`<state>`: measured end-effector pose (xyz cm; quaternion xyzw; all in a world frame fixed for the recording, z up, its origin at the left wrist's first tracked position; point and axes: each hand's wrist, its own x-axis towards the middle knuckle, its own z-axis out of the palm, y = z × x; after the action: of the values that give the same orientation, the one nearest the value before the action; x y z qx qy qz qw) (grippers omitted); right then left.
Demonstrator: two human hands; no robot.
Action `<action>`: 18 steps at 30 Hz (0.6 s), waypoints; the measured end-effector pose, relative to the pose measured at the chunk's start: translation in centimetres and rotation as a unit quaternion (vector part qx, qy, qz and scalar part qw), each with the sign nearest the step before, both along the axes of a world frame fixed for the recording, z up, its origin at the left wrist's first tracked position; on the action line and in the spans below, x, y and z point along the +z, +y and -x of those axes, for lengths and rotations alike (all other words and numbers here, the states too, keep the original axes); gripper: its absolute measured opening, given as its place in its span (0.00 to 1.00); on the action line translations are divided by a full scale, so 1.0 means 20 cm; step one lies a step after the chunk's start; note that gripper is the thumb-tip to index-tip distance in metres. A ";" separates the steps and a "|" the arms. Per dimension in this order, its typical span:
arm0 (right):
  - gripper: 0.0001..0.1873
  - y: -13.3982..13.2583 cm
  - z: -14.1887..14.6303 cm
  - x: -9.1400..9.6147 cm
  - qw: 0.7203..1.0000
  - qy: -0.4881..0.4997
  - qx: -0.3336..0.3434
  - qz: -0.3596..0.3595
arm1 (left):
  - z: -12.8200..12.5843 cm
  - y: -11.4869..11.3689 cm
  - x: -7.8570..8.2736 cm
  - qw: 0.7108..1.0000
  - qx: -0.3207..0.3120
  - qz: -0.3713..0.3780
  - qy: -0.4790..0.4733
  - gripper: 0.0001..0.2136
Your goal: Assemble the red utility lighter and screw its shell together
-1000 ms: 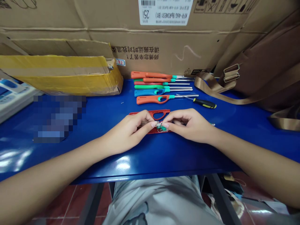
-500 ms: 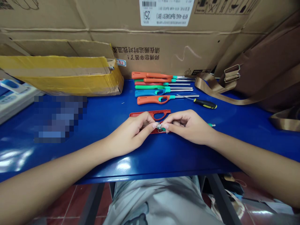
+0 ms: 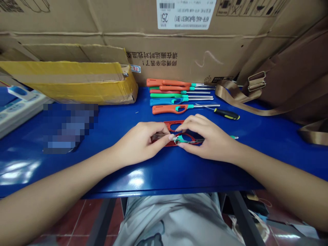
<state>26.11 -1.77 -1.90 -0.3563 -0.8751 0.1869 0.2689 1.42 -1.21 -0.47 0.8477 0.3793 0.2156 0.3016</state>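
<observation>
A red half-shell of a long lighter (image 3: 176, 126) lies flat on the blue table (image 3: 123, 126). My left hand (image 3: 142, 141) is closed, its thumb and forefinger pinching the lighter's inner parts at the shell's left end. My right hand (image 3: 205, 136) is closed over the right end, fingers pressing a teal trigger piece (image 3: 180, 138) and a metal tube down into the shell. The tube's tip (image 3: 234, 137) sticks out past my right hand.
Several finished lighters (image 3: 176, 95), orange, green and blue, lie in a row behind my hands. A black-and-yellow screwdriver (image 3: 225, 113) lies to their right. A yellow-taped carton (image 3: 77, 82) stands at the left, big cardboard boxes behind, a brown bag with strap (image 3: 282, 85) on the right.
My hands have lowered the small inner parts from just above the shell down into it. My right hand has opened out over the shell's right end.
</observation>
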 end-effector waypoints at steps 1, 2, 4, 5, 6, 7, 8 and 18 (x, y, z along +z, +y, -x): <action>0.16 0.00 -0.01 0.00 0.999 -0.027 0.010 -0.023 | 0.00 0.01 0.00 1.000 -0.006 -0.017 0.012 0.13; 0.17 0.00 -0.01 -0.01 0.998 -0.049 0.017 -0.035 | 0.01 0.01 0.00 0.999 -0.012 -0.032 0.025 0.12; 0.18 0.01 -0.02 -0.02 0.996 -0.080 0.024 -0.042 | 0.01 0.02 -0.01 0.997 -0.024 -0.052 0.050 0.10; 0.18 0.01 -0.03 -0.02 0.995 -0.090 0.026 -0.044 | 0.02 0.02 -0.01 0.997 -0.028 -0.053 0.058 0.09; 0.17 0.01 -0.03 -0.02 0.994 -0.099 0.028 -0.045 | 0.02 0.02 -0.01 0.996 -0.032 -0.052 0.062 0.08; 0.16 0.02 -0.03 -0.02 0.993 -0.106 0.031 -0.046 | 0.02 0.03 -0.01 0.996 -0.034 -0.049 0.064 0.08; 0.15 0.02 -0.03 -0.02 0.992 -0.112 0.032 -0.047 | 0.02 0.03 -0.01 0.996 -0.034 -0.045 0.065 0.08; 0.14 0.02 -0.04 -0.02 0.990 -0.129 0.035 -0.045 | 0.06 0.04 0.02 0.987 -0.076 -0.120 0.075 0.08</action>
<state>26.99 -1.45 -2.24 -0.3340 -0.9221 0.1088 0.1625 0.26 -0.36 -0.13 0.9181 0.3064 0.1717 0.1837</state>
